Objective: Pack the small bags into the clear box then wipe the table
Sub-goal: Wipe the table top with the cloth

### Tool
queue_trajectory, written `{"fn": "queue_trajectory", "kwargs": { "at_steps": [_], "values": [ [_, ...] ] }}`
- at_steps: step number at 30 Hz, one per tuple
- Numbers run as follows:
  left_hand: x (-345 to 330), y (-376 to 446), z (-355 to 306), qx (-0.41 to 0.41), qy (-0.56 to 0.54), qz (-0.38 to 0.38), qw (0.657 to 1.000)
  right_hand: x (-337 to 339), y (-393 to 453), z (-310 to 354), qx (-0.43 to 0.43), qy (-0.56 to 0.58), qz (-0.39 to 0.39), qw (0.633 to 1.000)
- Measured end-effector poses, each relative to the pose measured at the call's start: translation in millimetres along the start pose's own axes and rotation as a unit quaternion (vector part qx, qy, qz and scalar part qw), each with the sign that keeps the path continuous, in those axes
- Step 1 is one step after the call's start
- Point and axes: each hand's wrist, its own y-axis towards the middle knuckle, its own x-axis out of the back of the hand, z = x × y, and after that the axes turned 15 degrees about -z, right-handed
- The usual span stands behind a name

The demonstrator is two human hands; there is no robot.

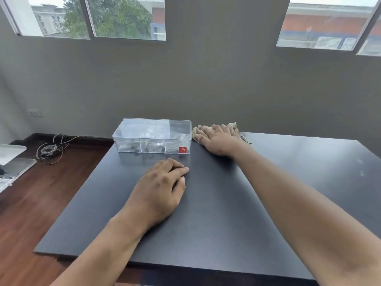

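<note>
The box (152, 136) sits lidded at the far edge of the surface (216, 213), with small bags showing faintly through its clear walls, so the packing looks done and the wiping is the step in hand.

The right hand (216, 139) lies spread flat, palm down, just right of the box, pressing a beige cloth (232, 126) onto the surface. It grips nothing; the fingers are splayed over the cloth, which bunches out behind them. The left hand (162, 186) rests in front of the box, palm down, fingers loosely together and lightly curled, holding nothing.

The main risk is the box itself. The cloth's near edge is almost touching the box's right end, and a stroke swept leftward would likely shove the box. It stands close to the surface's far and left edges, so a firm push could send it off onto the floor (41, 195). The left hand is not steadying it.

A small dark item (245, 139) lies right of the box, just past the right wrist; what it is cannot be told. A stroke back that way could drag it along or flick it off the far edge.

Pressed only by a flat palm, the bunched cloth may also slide out from under the fingers and leave streaks unwiped.
</note>
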Motion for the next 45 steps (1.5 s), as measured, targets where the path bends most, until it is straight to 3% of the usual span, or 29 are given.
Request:
{"fn": "queue_trajectory", "kwargs": {
  "at_steps": [5, 10, 16, 22, 25, 32, 37, 45],
  "values": [
    [1.0, 0.3, 0.3, 0.005, -0.009, 0.002, 1.0, 3.1, -58.6, -14.4, 0.056, 0.008, -0.007, 0.998],
    [2.9, -1.1, 4.8, 0.018, -0.032, 0.018, 0.999, 21.4, -177.7, -17.3, 0.113, 0.001, -0.017, 0.993],
    [10.1, -6.0, 6.4, 0.012, -0.063, 0.039, 0.997, 55.5, -270.4, -29.8, 0.197, 0.008, 0.045, 0.979],
    [43.5, -28.3, 32.2, 0.004, -0.062, 0.093, 0.994, 51.4, -255.4, -18.0, 0.146, 0.029, 0.068, 0.987],
    [61.7, -39.1, 53.0, 0.024, -0.037, 0.094, 0.995, 34.3, -252.1, 18.5, 0.114, 0.025, 0.024, 0.993],
    [67.6, -48.0, 51.7, 0.022, -0.021, 0.091, 0.995, 6.3, -264.6, 96.9, 0.175, 0.082, -0.065, 0.979],
    [53.7, -45.5, 23.9, 0.001, -0.06, 0.102, 0.993, 10.8, -282.4, 61.2, 0.157, 0.087, -0.091, 0.98],
    [-3.2, -12.3, -46.0, -0.153, -0.042, 0.179, 0.971, 33.6, -319.3, -42.7, 0.0, 0.042, -0.146, 0.988]
  ]
}}
